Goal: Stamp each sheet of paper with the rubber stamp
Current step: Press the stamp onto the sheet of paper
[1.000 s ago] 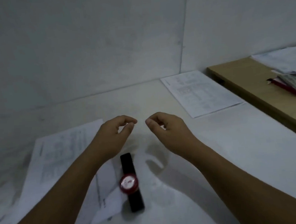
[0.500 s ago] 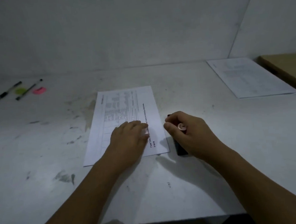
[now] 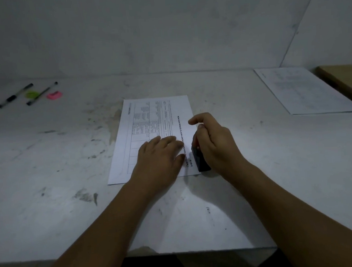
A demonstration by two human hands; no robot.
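Two pens (image 3: 15,96) are left idle at ten o'clock. At centre the printed sheet (image 3: 149,118) is pinned flat by the left hand (image 3: 160,155), fingers straight. At its three o'clock edge the rubber stamp (image 3: 201,163) is gripped by the right hand (image 3: 215,143), fingers curled round it. It is best lifted clear, squared over blank margin and pressed straight down, no rocking. A second sheet (image 3: 305,91) is parked at two o'clock.
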